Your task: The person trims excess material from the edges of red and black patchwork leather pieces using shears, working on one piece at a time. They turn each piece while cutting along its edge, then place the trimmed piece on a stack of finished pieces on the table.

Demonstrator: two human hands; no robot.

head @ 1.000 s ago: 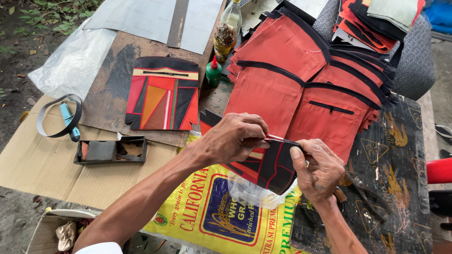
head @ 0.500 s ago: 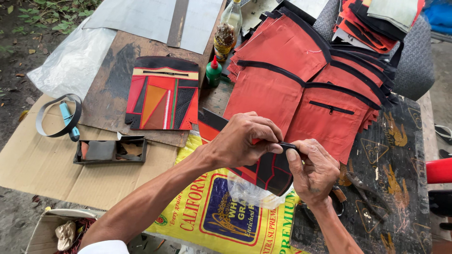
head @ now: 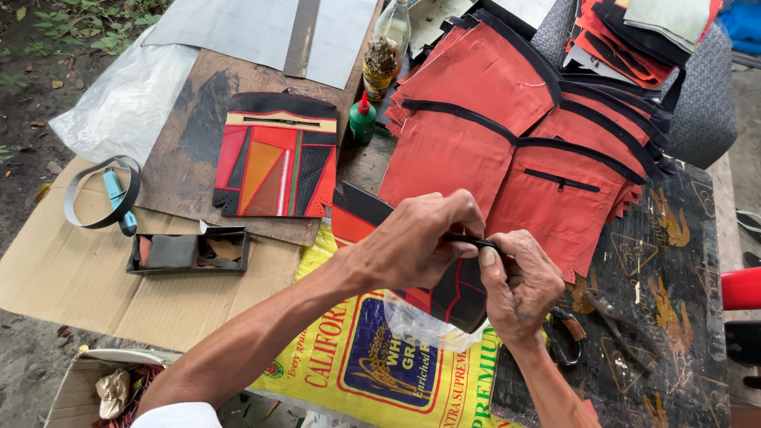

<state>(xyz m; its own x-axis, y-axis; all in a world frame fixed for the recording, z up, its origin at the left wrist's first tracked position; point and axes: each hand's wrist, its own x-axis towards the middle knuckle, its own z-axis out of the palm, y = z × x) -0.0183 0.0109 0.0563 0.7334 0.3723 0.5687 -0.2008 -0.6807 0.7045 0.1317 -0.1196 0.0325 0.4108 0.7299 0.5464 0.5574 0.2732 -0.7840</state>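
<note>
My left hand [head: 416,246] and my right hand [head: 519,285] meet over a small black and red leather piece [head: 456,297], both pinching its upper edge with fingertips close together. The piece hangs just above a yellow printed sack [head: 372,357] and a scrap of clear plastic [head: 416,325]. Behind my hands lies a stack of red fabric panels with black zips [head: 507,150]. A finished patchwork pouch in red, orange and black [head: 277,158] rests on a brown board [head: 194,135] to the left.
A small green glue bottle [head: 363,119] and a glass bottle [head: 384,47] stand at the back. A shallow tray of scraps [head: 190,252] and a grey strap loop with a blue tool [head: 111,194] sit on cardboard [head: 63,269]. Pliers [head: 614,313] lie at right.
My hands have drawn closer together on the leather piece, the left hand sliding right along its top edge until the fingertips meet.
</note>
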